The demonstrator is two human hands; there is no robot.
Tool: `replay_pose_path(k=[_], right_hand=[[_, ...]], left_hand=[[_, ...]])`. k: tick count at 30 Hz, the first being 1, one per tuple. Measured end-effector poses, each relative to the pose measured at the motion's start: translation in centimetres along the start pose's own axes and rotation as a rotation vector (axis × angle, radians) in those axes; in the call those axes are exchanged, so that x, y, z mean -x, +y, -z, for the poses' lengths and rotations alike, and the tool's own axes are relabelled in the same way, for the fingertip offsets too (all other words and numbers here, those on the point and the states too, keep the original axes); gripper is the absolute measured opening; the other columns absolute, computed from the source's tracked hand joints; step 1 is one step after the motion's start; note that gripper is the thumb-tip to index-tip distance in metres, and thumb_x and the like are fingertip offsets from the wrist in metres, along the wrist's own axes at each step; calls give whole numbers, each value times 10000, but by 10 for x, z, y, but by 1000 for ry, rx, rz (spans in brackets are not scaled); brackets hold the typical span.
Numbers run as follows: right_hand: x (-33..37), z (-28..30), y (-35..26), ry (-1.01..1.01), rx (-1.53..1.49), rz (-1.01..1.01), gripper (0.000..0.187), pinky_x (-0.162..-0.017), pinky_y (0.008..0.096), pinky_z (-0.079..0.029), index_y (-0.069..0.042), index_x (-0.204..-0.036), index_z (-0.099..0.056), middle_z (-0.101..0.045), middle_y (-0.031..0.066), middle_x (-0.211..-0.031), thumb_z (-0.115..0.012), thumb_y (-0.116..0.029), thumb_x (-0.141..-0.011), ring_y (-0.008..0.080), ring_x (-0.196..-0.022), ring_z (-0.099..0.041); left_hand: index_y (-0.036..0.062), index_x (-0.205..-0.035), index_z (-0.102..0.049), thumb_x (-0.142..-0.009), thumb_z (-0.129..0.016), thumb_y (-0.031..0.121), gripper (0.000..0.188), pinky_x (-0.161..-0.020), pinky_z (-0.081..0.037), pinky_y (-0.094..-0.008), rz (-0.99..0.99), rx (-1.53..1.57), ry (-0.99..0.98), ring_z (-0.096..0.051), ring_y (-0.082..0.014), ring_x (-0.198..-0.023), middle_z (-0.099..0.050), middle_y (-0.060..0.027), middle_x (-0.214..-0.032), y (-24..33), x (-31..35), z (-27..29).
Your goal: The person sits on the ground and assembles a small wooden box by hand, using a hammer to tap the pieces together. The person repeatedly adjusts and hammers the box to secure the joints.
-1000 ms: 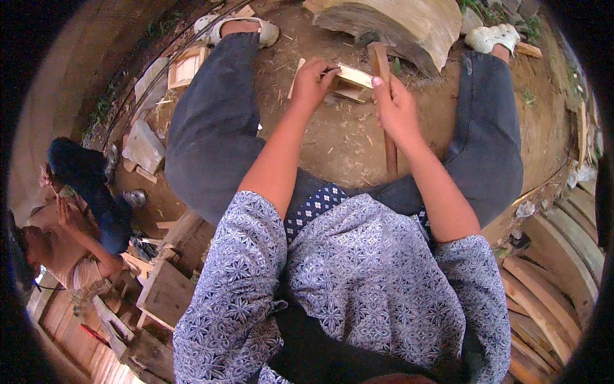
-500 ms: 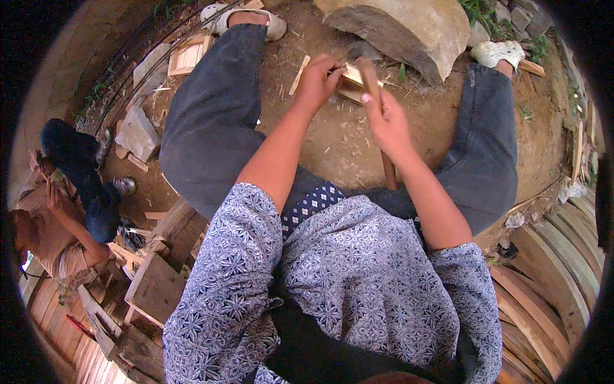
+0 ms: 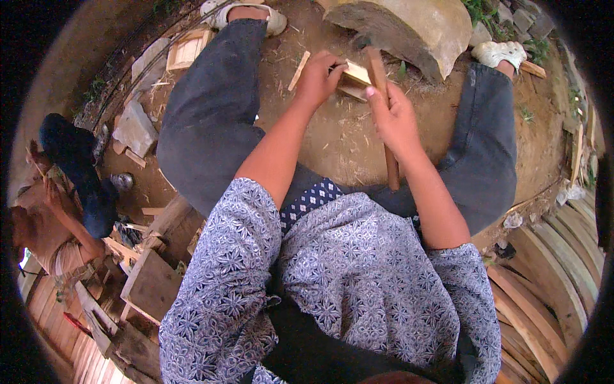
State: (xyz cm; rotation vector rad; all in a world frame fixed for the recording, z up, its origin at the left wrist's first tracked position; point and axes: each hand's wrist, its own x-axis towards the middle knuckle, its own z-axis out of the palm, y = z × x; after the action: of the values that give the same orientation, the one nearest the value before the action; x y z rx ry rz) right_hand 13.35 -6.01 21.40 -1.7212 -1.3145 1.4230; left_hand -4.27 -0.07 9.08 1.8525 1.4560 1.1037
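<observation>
Item one: my left hand (image 3: 318,78), fingers curled shut around the left edge of a small pale wooden frame (image 3: 354,79), which it holds steady just above the dirt floor (image 3: 345,137) between my knees, close against the near side of a large wood block (image 3: 409,29). Item two: my right hand (image 3: 393,118), closed in a fist around the wooden handle of a hammer (image 3: 382,109); the handle runs from near my lap up past the frame, and its dark head sits at the far end, just at the frame's right edge, whether touching it I cannot tell. Item three: a loose pale slat (image 3: 299,70) lying on the floor just left of my left hand, not yet fitted to anything. Item four: wood shavings and chips scattered over the floor around the work. Item five: a finished-looking slatted frame (image 3: 187,48) lying far left, beyond my left knee. Item six: stacked boards (image 3: 543,288) along the right. Item seven: another person (image 3: 57,211) seated well apart at the near left, among small wooden crates (image 3: 150,285). Status, as I judge it: the frame in hand is partly assembled and being nailed; at least the loose slat is left to join.
</observation>
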Motion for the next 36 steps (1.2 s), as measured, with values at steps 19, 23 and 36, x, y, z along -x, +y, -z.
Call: replay_pose_path(k=[19,23,36], right_hand=[[-30,-10,82,43,29,10,266,-441,253,-381,-83,-1041,-597,-486,-42,-648,-569,-345,-1004,65,-513,-461],[-29,-7,70,45,54,-27,321,-605,347,-450,-35,-1071,-624,-588,74,-738,-577,-341,-983,178,-658,-559],[-13,2,2,8,-106,78,326,-450,243,-398,-87,-1054,-576,-501,-34,-708,-522,-407,-1022,58,-528,-464]], left_hand=[[22,-886,-620,-860,-691,131,133,-722,-484,-459,70,-53,99,-612,-391,-839,-621,-170,-881,13,-2,-13],[25,-889,-614,-869,-678,133,127,-721,-482,-461,95,-71,111,-608,-396,-842,-618,-171,-890,12,-1,-14],[12,-900,-601,-878,-680,146,157,-727,-484,-472,96,-49,84,-605,-408,-859,-612,-182,-911,14,4,-9]])
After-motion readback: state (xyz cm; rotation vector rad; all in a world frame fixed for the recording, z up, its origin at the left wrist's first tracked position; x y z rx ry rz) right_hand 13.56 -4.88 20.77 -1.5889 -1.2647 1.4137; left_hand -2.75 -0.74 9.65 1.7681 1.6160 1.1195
